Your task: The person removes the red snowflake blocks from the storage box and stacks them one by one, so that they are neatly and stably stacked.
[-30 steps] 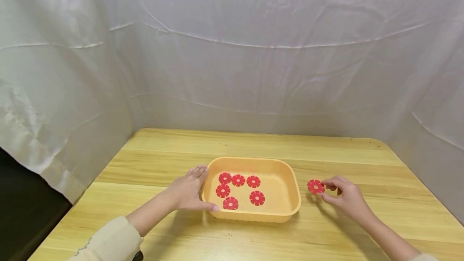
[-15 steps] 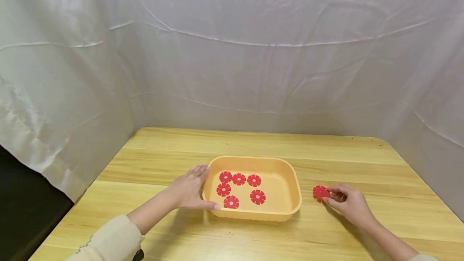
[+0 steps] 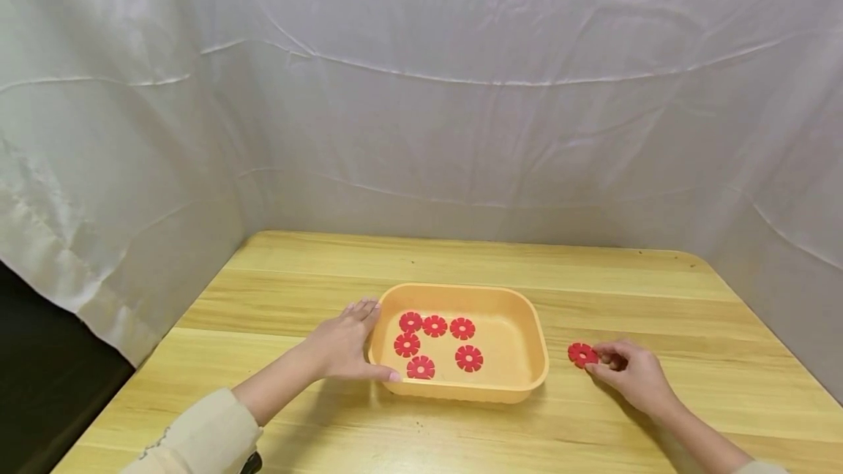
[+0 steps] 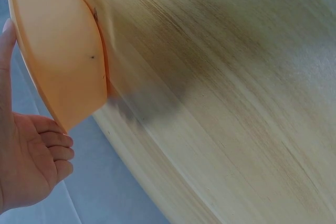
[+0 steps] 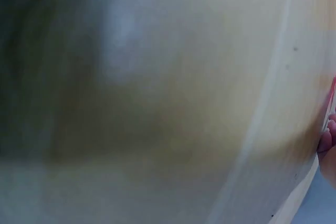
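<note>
A shallow orange plastic basin (image 3: 510,342) stands on the wooden table, with several red notched building discs (image 3: 469,358) lying flat inside it. My left hand (image 3: 345,346) holds the basin's left end, thumb over the near rim and fingers against the outer side. The left wrist view shows those fingers (image 4: 55,153) bent beside the basin wall (image 4: 63,61). To the right of the basin, my right hand (image 3: 635,371) pinches another red notched building disc (image 3: 582,355) between thumb and fingers, near the tabletop. Only a few fingertips (image 5: 326,139) of it appear at the right wrist view's edge.
The light wooden table (image 3: 461,437) extends around the basin on every side. Pale cloth curtains (image 3: 461,130) hang behind it and at both sides. A dark area (image 3: 39,364) lies beyond the table's left edge.
My right hand, with the red building disc pinched in it, has moved slightly right and down toward the table. The left hand and basin have stayed in place.
</note>
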Action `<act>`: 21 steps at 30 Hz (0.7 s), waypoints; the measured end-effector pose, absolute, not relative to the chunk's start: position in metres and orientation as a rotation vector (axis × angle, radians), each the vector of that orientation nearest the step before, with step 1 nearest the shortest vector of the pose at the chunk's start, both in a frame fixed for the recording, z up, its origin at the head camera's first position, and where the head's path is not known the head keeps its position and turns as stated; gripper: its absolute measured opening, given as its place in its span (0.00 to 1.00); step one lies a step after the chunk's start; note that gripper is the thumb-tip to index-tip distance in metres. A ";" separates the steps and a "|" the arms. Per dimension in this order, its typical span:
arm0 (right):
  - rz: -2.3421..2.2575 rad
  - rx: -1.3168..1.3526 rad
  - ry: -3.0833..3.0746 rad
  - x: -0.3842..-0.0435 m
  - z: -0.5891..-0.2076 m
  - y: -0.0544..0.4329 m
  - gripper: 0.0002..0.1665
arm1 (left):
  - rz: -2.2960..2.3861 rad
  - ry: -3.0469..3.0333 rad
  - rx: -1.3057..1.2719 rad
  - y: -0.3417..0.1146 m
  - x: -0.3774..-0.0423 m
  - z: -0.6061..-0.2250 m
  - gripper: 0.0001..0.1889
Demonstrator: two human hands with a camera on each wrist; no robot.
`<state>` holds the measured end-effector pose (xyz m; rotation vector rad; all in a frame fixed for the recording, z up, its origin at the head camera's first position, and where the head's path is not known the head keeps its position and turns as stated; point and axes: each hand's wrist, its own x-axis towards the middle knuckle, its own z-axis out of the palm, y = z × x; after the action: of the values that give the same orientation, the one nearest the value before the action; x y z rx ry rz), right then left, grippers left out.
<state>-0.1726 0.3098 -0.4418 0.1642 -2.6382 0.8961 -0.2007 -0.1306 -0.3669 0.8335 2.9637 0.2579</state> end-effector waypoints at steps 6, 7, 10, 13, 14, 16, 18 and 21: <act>0.892 0.142 -2.712 -0.173 -0.439 0.311 0.13 | 0.262 2.967 0.839 -0.130 -0.200 -0.366 0.59; 0.890 0.141 -2.719 -0.173 -0.438 0.311 0.13 | 0.263 2.967 0.838 -0.130 -0.200 -0.366 0.59; 0.877 0.151 -2.729 -0.174 -0.438 0.311 0.13 | 0.273 2.969 0.834 -0.130 -0.200 -0.366 0.59; 0.862 0.157 -2.726 -0.175 -0.439 0.311 0.12 | 0.274 2.968 0.826 -0.130 -0.200 -0.366 0.59; 0.859 0.159 -2.728 -0.176 -0.439 0.312 0.12 | 0.272 2.967 0.827 -0.130 -0.200 -0.366 0.59; 0.856 0.155 -2.731 -0.176 -0.439 0.311 0.12 | 0.267 2.964 0.829 -0.130 -0.200 -0.366 0.59; 0.858 0.143 -2.738 -0.176 -0.439 0.311 0.13 | 0.261 2.961 0.832 -0.130 -0.200 -0.366 0.59; 0.860 0.130 -2.752 -0.176 -0.438 0.311 0.14 | 0.260 2.960 0.835 -0.129 -0.200 -0.366 0.59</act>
<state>-0.1760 0.3113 -0.4383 0.1297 -2.7516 0.8602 -0.2001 -0.1294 -0.3659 0.8347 2.9602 0.2600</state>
